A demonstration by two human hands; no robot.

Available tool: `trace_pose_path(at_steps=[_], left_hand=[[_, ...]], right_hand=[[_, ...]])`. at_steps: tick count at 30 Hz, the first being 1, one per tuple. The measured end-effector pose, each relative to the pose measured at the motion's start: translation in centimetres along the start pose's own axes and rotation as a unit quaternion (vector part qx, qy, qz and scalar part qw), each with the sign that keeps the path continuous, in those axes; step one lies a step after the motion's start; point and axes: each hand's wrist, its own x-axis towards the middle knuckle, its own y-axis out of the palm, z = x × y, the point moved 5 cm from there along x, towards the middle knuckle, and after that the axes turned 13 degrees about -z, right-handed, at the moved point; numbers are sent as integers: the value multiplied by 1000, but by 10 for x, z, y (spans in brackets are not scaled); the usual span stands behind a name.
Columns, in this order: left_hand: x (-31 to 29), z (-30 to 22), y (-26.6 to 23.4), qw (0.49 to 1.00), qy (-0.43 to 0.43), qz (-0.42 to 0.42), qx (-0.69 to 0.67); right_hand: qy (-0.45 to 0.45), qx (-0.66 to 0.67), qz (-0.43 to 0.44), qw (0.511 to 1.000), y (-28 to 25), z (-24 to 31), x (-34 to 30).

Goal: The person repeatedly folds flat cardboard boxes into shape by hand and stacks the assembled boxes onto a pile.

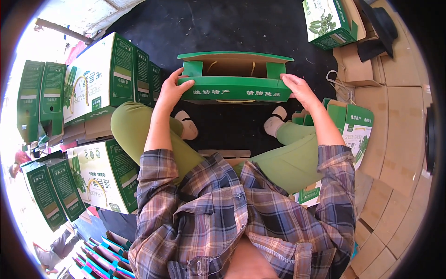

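A green cardboard gift box (237, 86) is held up in front of me, over the floor between my feet. Its top is open, and the brown inside shows with yellow cord at the far wall. White lettering runs along the near green flap. At the box's left end my left hand (173, 89) is closed, thumb on the near flap's corner. My right hand (301, 88) grips the opposite end, thumb on top and fingers partly hidden behind it. Another loop of yellow cord hangs below the near flap.
Finished-looking green and white boxes (93, 79) stand stacked on my left. More flat or folded boxes (355, 121) lean by my right knee. Brown cartons (404, 135) line the right side, with a dark hat (383, 28) on top. Black sheeting (218, 28) covers the floor.
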Motion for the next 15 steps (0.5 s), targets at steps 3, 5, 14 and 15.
trace_pose_path(at_steps=[3,5,14,15], left_hand=[[8,1,6,976,80,-123,159],[5,0,14,947,134,-157,246],[-14,-14,45,883,258,-149,364],[-20,-18,49,875,269,-107,389]], right_hand=[[-147,-130,-76,978,0,1,2],[-287,-288,-189,894,4,6,-10],[-309,-459,-144,820,47,10,-39],[-313,-454,-155,820,48,12,-39]])
